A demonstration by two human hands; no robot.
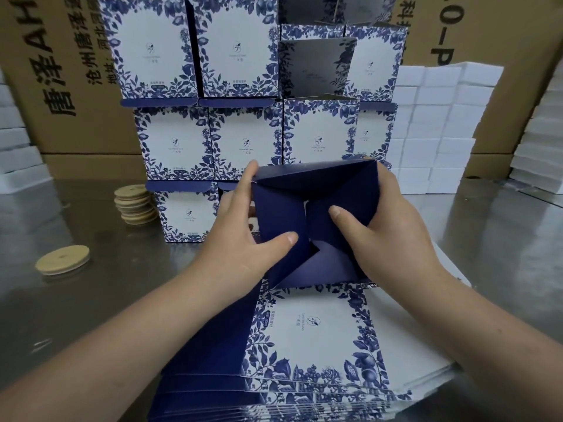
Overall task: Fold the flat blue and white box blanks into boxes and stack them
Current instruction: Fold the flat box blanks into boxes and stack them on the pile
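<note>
Nearest you lay the pile of flat blanks (304, 345), fanned on the steel table (76, 300) right under your forearms, top one printed side up. Above it you held the box (307, 208) off the table, its dark-blue bottom turned toward you. Your left hand (243, 236) gripped the box's left side, fingers spread, index at the top corner & thumb pressed on the left flap. Your right hand (384, 233) clamped the right side, thumb on the right flap, other fingers wrapped behind, out of view.

Step, as I read it: closing the interlocking bottom. Flaps overlapped pinwheel-style but a gap showed at the centre, so prob. not locked yet. Next move would need both thumbs pushing inward together till the tabs catch, w/o creasing the panels. Then flip it upright & set it on the stack of finished boxes (243, 141).

Room: the stack stood just behind the box, several tiers high, w/ lid flaps jutting forward, i.e. edges to snag. Left side looked freer: wooden discs (135, 205) piled near the stack, one loose disc (62, 263) further out. White foam blocks (432, 126) walled the right rear.
</note>
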